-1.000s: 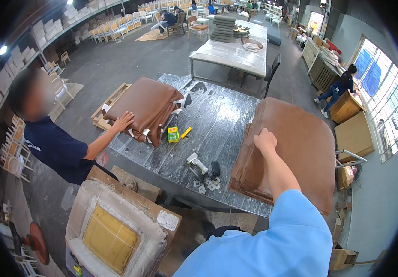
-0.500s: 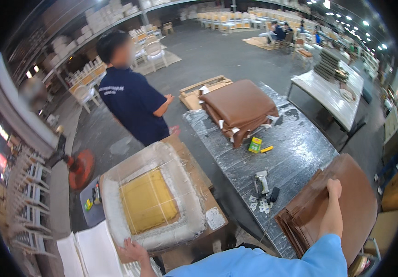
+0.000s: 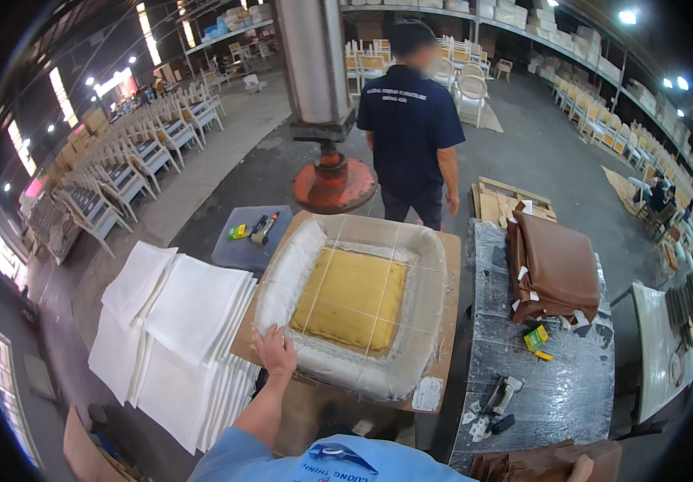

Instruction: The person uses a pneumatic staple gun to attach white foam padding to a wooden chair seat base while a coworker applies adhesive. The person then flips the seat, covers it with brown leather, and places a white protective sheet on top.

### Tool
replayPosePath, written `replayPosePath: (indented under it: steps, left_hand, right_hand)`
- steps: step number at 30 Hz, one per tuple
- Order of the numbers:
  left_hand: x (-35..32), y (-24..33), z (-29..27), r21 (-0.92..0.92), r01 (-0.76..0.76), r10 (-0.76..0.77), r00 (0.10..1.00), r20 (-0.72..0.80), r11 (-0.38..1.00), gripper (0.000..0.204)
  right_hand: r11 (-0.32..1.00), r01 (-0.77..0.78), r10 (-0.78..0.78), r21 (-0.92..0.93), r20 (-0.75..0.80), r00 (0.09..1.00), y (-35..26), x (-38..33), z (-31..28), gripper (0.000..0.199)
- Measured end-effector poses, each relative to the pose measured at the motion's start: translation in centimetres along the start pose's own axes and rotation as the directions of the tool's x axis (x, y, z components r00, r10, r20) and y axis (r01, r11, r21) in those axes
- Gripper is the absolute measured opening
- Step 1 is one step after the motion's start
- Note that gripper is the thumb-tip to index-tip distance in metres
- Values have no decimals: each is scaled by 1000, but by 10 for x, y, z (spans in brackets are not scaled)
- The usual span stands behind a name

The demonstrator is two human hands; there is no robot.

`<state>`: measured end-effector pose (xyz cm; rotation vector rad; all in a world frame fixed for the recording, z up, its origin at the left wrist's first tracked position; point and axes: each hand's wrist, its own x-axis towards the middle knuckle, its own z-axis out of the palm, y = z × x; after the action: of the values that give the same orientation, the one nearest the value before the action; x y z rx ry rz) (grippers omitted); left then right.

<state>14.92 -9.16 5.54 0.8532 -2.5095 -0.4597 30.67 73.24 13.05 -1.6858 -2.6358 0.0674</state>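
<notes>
My left hand lies with its fingers spread on the near left corner of a padded seat frame. That frame is rounded and pale, with straps crossing a yellow cushion-like panel in its middle. It sits on a cardboard-topped surface. Low at the right edge, a small part of my right hand shows at a stack of brown leather-like sheets. Its fingers are too hidden to read. Just left of my left hand is a pile of white sheets.
Right of the frame, a plastic-covered table holds folded brown covers, a yellow-green box and a staple gun. Beyond the frame are a grey bin, a red round-based column and a person in navy. Chairs line the left.
My view has swung left, so the padded frame is now central. My left hand has come onto its corner. My right hand has dropped to the picture's lower edge. The person has turned away.
</notes>
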Motion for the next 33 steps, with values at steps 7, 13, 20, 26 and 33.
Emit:
replayPosePath:
  steps: [7,13,20,26,33]
  left_hand:
    - [-1,-4,5,-47,-36,34,999,-42,998,35]
    - [0,-2,-3,-42,16,-17,1000,-12,999,33]
    - [5,10,-2,-43,-33,33,999,12,999,32]
    - [0,11,-4,-49,22,-20,999,45,999,33]
    - [0,12,-14,-68,1,0,1000,5,998,31]
  right_hand:
    - [997,-79,79,4,-4,997,-10,-10,-7,54]
    - [995,-86,86,45,-2,996,-21,2,-10,54]
    - [990,-134,132,48,39,990,-15,10,-5,53]
    - [986,-158,151,59,118,982,-9,16,-10,54]
    - [986,-156,156,60,9,988,-15,20,-2,50]
